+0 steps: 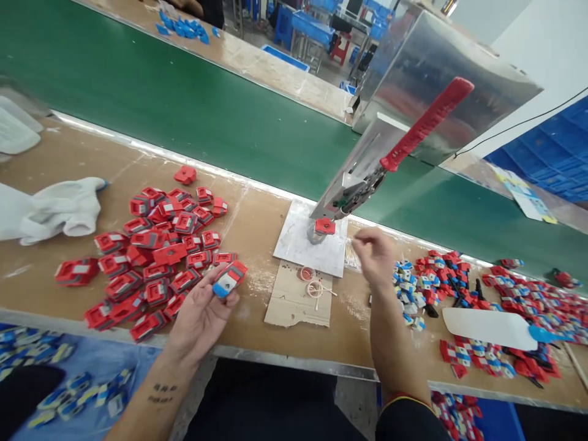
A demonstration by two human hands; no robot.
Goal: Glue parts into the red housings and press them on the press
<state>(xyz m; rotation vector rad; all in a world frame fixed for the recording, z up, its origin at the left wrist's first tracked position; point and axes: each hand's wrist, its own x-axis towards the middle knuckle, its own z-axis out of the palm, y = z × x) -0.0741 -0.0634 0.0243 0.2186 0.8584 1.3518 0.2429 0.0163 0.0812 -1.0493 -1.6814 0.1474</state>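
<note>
My left hand [202, 318] holds a small red, white and blue plastic toy part [228, 279] in its fingertips, at the edge of a pile of red plastic parts [169, 254]. My right hand [374, 254] hovers beside the press, its fingers curled together; whatever they may grip is hidden. Close to it, white cotton swabs [353, 254] lie partly behind the hand. On the grey metal base plate [287, 236] of the hand press [362, 180], a red part [324, 226] sits in the fixture. The press's red handle [429, 122] points up to the right.
A cardboard piece [280, 300] carries two small round dishes [315, 289] and swabs. Small white-and-blue parts [407, 288] and red-blue assemblies [528, 297] lie at the right around a white scoop-like blade [489, 326]. A green conveyor belt [206, 128] runs behind; a white glove [68, 211] is at left.
</note>
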